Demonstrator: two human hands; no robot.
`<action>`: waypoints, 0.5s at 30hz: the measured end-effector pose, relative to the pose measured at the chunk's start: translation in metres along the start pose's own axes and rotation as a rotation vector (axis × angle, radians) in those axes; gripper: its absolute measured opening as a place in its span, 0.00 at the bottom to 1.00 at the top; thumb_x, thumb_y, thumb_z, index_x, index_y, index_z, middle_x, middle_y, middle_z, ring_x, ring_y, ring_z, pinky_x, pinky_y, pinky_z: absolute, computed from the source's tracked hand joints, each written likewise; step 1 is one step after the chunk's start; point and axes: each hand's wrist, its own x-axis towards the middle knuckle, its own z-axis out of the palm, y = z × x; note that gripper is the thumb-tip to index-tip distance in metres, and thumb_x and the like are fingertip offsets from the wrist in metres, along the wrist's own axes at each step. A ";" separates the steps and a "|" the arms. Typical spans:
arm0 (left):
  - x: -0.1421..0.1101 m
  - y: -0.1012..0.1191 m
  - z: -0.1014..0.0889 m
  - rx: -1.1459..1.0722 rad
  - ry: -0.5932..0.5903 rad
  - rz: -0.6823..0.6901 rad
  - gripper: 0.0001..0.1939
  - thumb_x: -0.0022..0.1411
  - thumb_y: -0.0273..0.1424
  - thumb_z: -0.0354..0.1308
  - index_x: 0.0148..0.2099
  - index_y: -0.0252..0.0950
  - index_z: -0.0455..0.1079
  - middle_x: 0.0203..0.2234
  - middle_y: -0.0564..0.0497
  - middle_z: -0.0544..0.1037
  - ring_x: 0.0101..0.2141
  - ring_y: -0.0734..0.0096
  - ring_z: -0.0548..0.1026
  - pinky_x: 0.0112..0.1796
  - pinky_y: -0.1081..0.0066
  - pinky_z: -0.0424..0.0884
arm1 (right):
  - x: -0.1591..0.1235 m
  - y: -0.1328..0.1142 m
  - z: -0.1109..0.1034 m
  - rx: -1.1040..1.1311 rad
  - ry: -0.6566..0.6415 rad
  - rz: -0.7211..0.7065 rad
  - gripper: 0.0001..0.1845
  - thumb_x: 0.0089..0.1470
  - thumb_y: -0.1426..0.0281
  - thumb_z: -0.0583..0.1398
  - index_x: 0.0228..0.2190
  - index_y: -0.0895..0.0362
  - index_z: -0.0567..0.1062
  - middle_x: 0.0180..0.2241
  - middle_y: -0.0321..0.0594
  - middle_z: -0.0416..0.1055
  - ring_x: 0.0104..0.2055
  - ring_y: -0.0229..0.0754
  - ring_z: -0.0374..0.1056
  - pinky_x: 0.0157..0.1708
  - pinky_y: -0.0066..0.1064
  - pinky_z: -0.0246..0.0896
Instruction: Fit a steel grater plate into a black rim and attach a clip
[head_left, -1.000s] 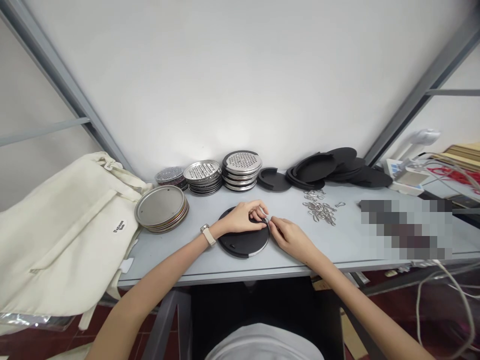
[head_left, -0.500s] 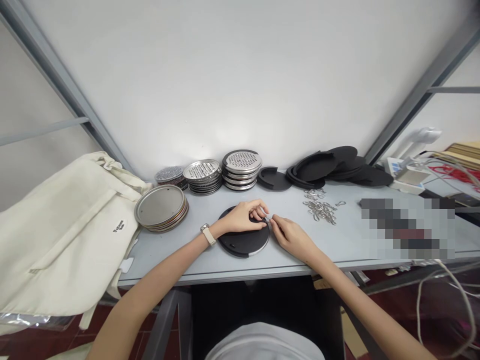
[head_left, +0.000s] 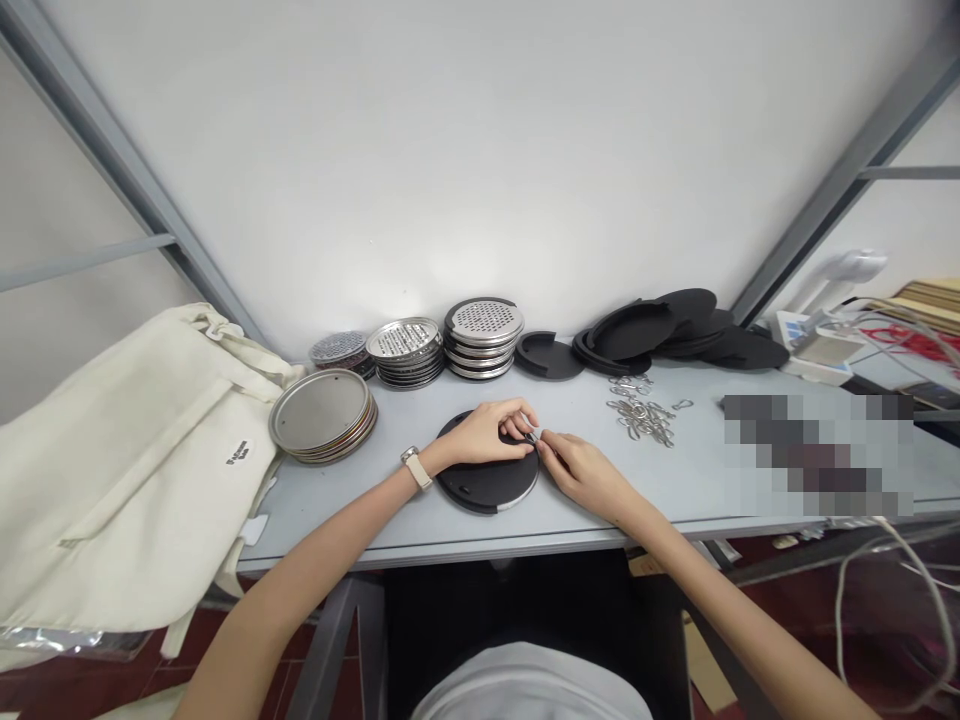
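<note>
A black round disc (head_left: 487,484) with a raised rim and a silvery strip along its edge lies near the table's front. My left hand (head_left: 491,432), with a watch at the wrist, rests across it, thumb and fingers closed at the disc's upper right edge. From the right, my right hand (head_left: 574,462) pinches a small metal clip (head_left: 533,437) at that same edge. Fingers hide most of the clip, so I cannot tell whether it passes through the disc. Several similar metal clips (head_left: 641,420) lie in a loose pile farther right.
Along the wall stand stacks of perforated metal grater discs (head_left: 487,320), plain metal discs (head_left: 319,410) and black round holders (head_left: 634,330). A cream bag (head_left: 150,470) leans at the left. On the right are a blurred-out patch (head_left: 817,455) and a white device (head_left: 814,345) with cables.
Both hands stay at the disc's upper right edge. My right fingertips shift slightly around the metal clip. Everything else stays in place apart from a slight camera movement.
</note>
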 end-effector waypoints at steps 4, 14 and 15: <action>0.000 -0.002 0.000 -0.001 -0.008 -0.003 0.16 0.50 0.23 0.60 0.43 0.34 0.66 0.33 0.50 0.74 0.33 0.75 0.73 0.37 0.73 0.71 | -0.001 0.000 -0.001 0.021 0.000 0.011 0.13 0.64 0.68 0.44 0.28 0.54 0.60 0.23 0.36 0.64 0.25 0.39 0.61 0.28 0.29 0.52; 0.000 -0.001 0.000 -0.005 -0.017 0.000 0.16 0.50 0.22 0.60 0.43 0.34 0.66 0.35 0.48 0.75 0.34 0.75 0.73 0.38 0.73 0.71 | -0.001 -0.002 -0.003 0.024 0.001 0.008 0.13 0.62 0.68 0.46 0.26 0.54 0.61 0.22 0.36 0.63 0.24 0.38 0.59 0.27 0.28 0.51; 0.000 -0.001 0.000 -0.004 -0.018 0.000 0.16 0.50 0.22 0.60 0.43 0.34 0.67 0.36 0.48 0.75 0.34 0.75 0.73 0.38 0.73 0.71 | -0.001 -0.003 -0.003 0.021 0.005 0.008 0.13 0.62 0.68 0.46 0.26 0.54 0.61 0.22 0.35 0.63 0.24 0.38 0.59 0.27 0.28 0.51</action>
